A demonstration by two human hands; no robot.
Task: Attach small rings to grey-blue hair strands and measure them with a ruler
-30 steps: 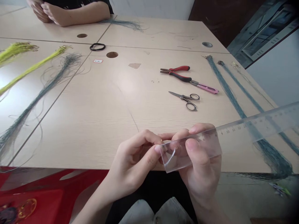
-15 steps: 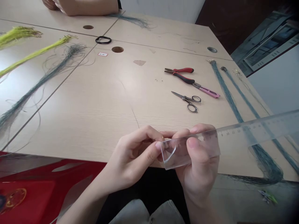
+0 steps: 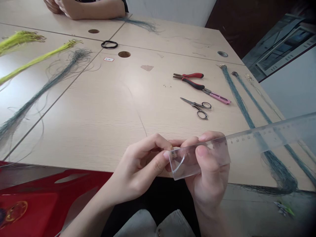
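Note:
A clear plastic ruler (image 3: pixel 247 138) slants up to the right over the front of the table, gripped by my right hand (image 3: pixel 209 168) with the thumb on its face. At the ruler's left end, my left hand (image 3: pixel 145 168) pinches a tiny gold-coloured metal piece (image 3: pixel 171 147) between thumb and forefinger, right against the corner. The rest of that piece, and any thread joined to it, is hidden by the fingers. A thin dark thread (image 3: pixel 139 115) lies on the table just beyond my left hand.
Scissors (image 3: pixel 197 107), red-and-black pliers (image 3: pixel 190 80) and a pink cutter (image 3: pixel 217 96) lie ahead to the right. Blue-green thread bundles (image 3: pixel 238 98) run down the right edge; yellow ones (image 3: pixel 37 62) and a blue-green one (image 3: pixel 44 89) lie left. Another person's arm (image 3: pixel 96 10) rests across the table.
Hardly anything differs. The whole view has shifted slightly, and both hands keep the same hold at the ruler's left end.

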